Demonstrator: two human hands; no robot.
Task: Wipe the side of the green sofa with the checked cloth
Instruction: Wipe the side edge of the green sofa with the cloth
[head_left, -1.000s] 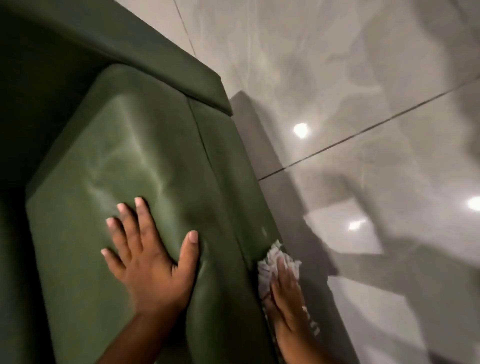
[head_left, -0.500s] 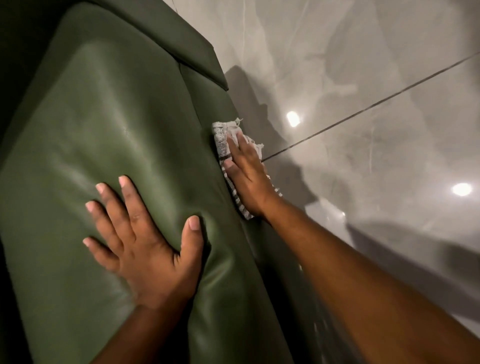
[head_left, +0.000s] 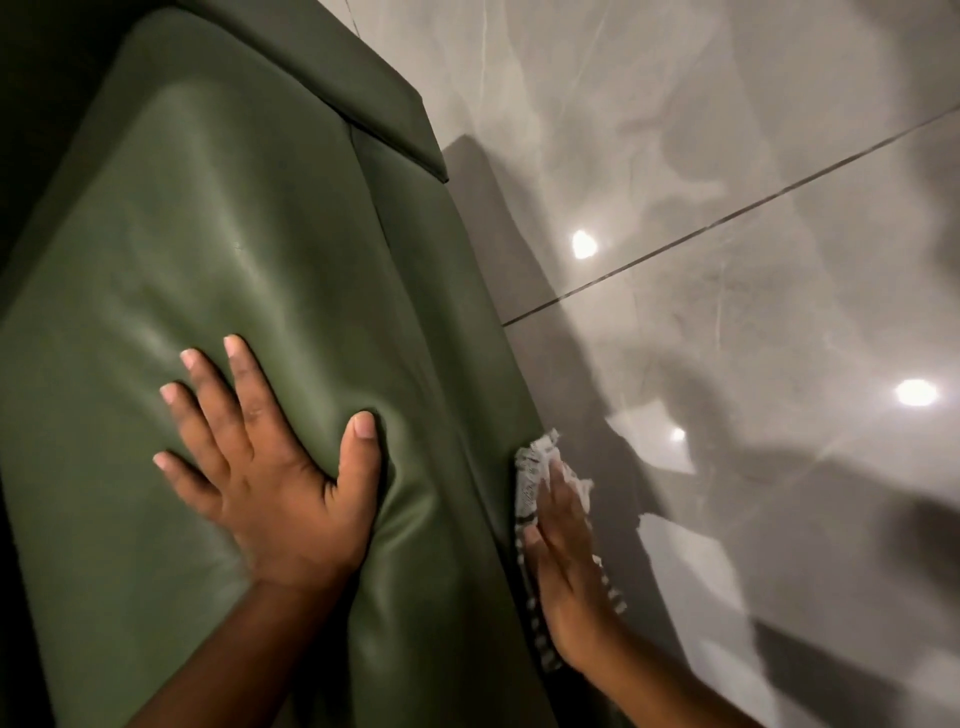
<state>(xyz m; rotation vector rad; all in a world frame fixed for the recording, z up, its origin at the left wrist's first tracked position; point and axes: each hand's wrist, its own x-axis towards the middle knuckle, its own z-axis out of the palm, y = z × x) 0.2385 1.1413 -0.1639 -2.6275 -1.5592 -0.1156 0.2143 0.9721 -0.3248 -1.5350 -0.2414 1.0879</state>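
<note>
The green sofa (head_left: 249, 218) fills the left of the view, seen from above its armrest. My left hand (head_left: 270, 467) lies flat on the armrest's top, fingers spread, holding nothing. My right hand (head_left: 563, 566) presses the checked cloth (head_left: 530, 470) flat against the sofa's outer side, low on the right edge. The white cloth with dark stripes shows above my fingertips and along the side of my palm; the rest is hidden under the hand.
Glossy grey floor tiles (head_left: 753, 312) with a dark grout line and bright light reflections lie to the right of the sofa. The sofa's back cushion edge (head_left: 374, 98) juts out at the top. Dark shadows fall beside the sofa.
My right hand has slid the cloth back down the sofa's side towards me, after reaching further up half a second ago. My left hand stays pressed on the armrest.
</note>
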